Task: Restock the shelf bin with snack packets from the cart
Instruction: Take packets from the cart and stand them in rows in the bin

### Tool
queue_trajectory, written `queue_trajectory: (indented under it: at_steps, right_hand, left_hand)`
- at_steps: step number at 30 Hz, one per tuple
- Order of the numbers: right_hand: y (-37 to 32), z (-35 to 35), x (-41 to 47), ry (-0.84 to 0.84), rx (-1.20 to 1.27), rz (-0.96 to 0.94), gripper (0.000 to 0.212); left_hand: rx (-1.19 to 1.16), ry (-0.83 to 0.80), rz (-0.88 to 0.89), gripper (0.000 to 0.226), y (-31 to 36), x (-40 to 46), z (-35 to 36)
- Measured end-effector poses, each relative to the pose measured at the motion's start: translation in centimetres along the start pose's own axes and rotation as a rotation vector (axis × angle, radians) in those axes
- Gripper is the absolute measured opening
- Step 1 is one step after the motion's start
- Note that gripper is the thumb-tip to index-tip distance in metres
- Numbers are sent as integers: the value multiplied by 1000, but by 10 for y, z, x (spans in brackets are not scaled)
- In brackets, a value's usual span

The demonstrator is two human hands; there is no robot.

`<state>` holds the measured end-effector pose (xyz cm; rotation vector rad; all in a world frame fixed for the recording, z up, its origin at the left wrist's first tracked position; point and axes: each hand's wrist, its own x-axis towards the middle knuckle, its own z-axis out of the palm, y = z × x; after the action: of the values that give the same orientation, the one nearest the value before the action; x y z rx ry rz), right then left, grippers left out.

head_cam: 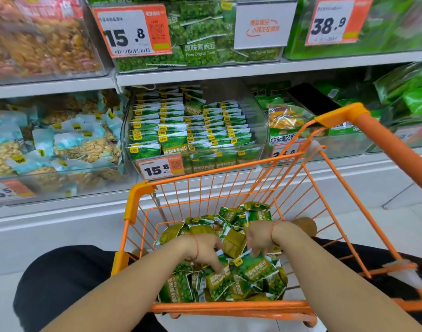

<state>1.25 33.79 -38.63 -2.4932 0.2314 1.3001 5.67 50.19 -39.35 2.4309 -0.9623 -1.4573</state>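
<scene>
Both my hands are down inside the orange wire cart (229,307), over a loose heap of green snack packets (238,288). My left hand (204,251) reaches down with its fingertips touching one green packet (218,281) in the heap. My right hand (258,238) pinches the top edge of another green packet (256,268). On the lower shelf straight ahead stands the clear shelf bin (259,152), holding tidy rows of the same green packets (181,130), with a 15.8 price tag (159,167) on its front.
A bin of pale blue nut packets (61,144) sits left of the target bin, and a bin of mixed veggie snacks (289,123) sits right. The upper shelf (205,75) overhangs with more green packets. The cart's handle (385,144) rises at right.
</scene>
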Motion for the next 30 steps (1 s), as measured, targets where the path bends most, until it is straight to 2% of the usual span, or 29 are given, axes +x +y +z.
queue_trajectory:
  at_steps: [2,3,4,6,8,9,11,15,18,20,22,24,26,27,28,30]
  right_hand:
    - [-1,-8,-6,117,13,-12,11]
    - [-2,-12,-8,197,32,-17,16]
    - [-3,-16,-10,278,86,-22,21]
    - [-2,-21,-11,420,249,-42,11]
    - [0,-23,-11,518,385,-55,14]
    - [0,-23,-11,525,438,-66,15]
    - [-5,-23,-15,480,575,-91,13]
    - [-20,-22,-24,276,1061,-156,30]
    - [-24,-20,-28,168,1226,-209,36]
    - [-23,-19,-30,113,1230,-294,42]
    - [-21,-18,-26,108,1197,-322,51]
    - [-19,-17,-21,165,1172,-257,62]
    - [-16,-17,-17,247,1172,-165,73]
    - [-12,-17,-16,298,1180,-116,74]
    - [-8,-17,-15,348,1185,-70,73]
    - [0,-18,-12,428,1197,-5,68]
  left_hand:
    - [-71,-16,20,32,-6,-3,-13]
    - [-141,10,31,19,-11,-5,-20]
    - [-223,54,45,20,-16,-8,-29]
    - [-442,145,95,23,-24,-14,-43]
    - [-723,170,184,9,-28,-19,-51]
    - [-835,161,222,4,-28,-20,-52]
    - [-911,177,270,10,-27,-19,-51]
    - [-867,380,252,20,-17,-18,-47]
    - [-948,513,284,21,-13,-14,-46]
    - [-969,571,273,20,-10,-14,-45]
    - [-1006,586,259,19,-9,-12,-42]
    - [-1002,638,246,17,-9,-9,-40]
    - [-831,810,156,3,-11,-2,-35]
    - [-693,856,102,7,-13,2,-32]
    - [-555,808,67,13,-14,6,-28]
    - [-303,449,47,24,-9,11,-19]
